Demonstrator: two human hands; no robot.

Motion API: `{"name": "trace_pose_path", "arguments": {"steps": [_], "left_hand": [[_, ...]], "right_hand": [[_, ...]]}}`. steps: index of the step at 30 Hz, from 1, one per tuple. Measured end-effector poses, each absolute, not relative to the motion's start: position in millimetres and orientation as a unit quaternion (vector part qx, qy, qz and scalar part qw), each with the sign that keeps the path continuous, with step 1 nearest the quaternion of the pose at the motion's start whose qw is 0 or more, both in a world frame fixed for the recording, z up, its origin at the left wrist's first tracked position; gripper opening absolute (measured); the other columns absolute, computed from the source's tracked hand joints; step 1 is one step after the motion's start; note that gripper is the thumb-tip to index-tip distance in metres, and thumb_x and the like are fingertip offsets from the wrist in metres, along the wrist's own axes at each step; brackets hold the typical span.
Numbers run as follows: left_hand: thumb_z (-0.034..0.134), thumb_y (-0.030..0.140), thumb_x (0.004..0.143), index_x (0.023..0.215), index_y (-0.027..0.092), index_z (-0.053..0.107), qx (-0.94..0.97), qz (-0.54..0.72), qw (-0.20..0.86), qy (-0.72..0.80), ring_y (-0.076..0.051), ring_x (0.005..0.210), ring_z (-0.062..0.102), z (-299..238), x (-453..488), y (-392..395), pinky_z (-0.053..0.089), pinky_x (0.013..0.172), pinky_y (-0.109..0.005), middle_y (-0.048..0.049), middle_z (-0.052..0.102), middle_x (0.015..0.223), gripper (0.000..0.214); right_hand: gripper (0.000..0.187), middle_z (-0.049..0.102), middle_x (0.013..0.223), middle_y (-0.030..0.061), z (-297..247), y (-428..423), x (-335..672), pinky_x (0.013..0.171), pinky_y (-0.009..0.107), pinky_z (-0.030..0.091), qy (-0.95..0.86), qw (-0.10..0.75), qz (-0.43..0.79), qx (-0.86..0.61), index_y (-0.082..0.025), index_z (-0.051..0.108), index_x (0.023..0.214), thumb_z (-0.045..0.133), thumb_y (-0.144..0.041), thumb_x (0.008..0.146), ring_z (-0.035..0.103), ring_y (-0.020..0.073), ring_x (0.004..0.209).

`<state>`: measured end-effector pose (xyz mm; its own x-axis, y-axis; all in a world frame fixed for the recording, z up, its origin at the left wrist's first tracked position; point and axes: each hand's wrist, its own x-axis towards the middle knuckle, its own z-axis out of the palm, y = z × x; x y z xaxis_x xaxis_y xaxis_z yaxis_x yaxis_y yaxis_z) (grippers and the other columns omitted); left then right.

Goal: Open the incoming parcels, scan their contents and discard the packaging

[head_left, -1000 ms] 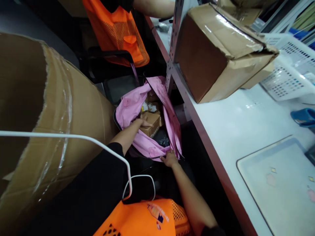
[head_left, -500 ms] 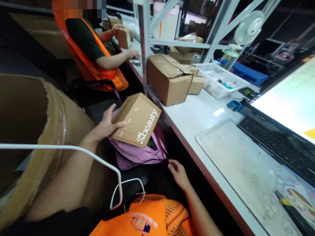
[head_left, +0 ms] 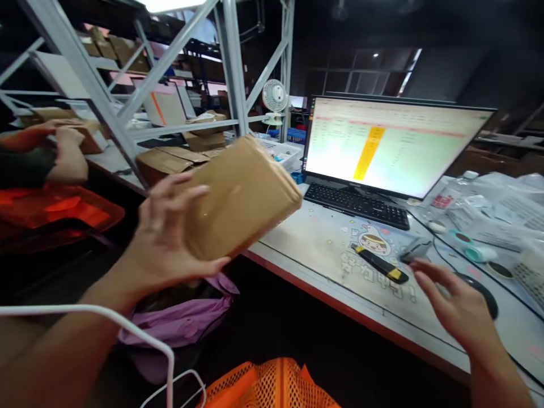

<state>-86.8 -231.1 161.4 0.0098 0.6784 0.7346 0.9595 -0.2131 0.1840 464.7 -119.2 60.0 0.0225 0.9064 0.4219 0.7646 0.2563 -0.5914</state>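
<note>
The left hand [head_left: 159, 241] grips a tilted cardboard box [head_left: 242, 198] in spread fingers; below those fingers lies a pink bag [head_left: 178, 323], where the box could drop if the one-handed hold loosens. The right hand's [head_left: 457, 303] fingers, open wide, hover beside a mouse [head_left: 482, 294], a utility knife [head_left: 380, 271] left of them.

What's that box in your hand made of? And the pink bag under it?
The box in the left hand looks like brown cardboard: dull, papery and matte, with soft, rounded edges. The pink bag looks like thin, soft plastic, with a slight sheen and crumpled folds, though it could be a thin fabric.
</note>
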Motion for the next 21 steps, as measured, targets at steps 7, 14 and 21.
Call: {"name": "trace_pose_path", "arguments": {"steps": [7,14,21], "left_hand": [[0.101,0.056,0.063,0.165,0.045,0.044,-0.866,-0.182,0.337,-0.323,-0.058,0.16,0.016,118,-13,-105,0.01,0.125,-0.075,-0.0093,0.04,0.173,0.118],[0.086,0.037,0.088,0.156,0.046,0.059,-0.862,-0.189,0.362,-0.3,-0.042,0.165,0.014,45,16,-127,0.002,0.133,-0.063,0.0007,0.05,0.169,0.073],[0.074,0.035,0.098,0.152,0.026,0.058,-0.828,-0.343,0.245,-0.369,-0.036,0.16,0.035,53,14,-145,0.023,0.133,-0.054,-0.0146,0.053,0.163,0.057]], "right_hand": [[0.077,0.06,0.154,0.0274,47,-62,494,0.115,0.056,0.049,-0.614,0.181,-0.025,-0.768,-0.004,0.055,0.156,0.046,-0.056,0.101,0.059,0.0455,0.14],[0.076,0.067,0.142,0.029,42,-43,492,0.107,0.056,0.053,-0.593,0.061,0.025,-0.803,-0.009,0.047,0.162,0.048,-0.057,0.103,0.067,0.045,0.13],[0.056,0.073,0.123,0.0343,48,-21,474,0.095,0.052,0.057,-0.602,0.036,0.022,-0.797,0.002,0.06,0.14,0.057,-0.035,0.098,0.073,0.0452,0.117]]}}
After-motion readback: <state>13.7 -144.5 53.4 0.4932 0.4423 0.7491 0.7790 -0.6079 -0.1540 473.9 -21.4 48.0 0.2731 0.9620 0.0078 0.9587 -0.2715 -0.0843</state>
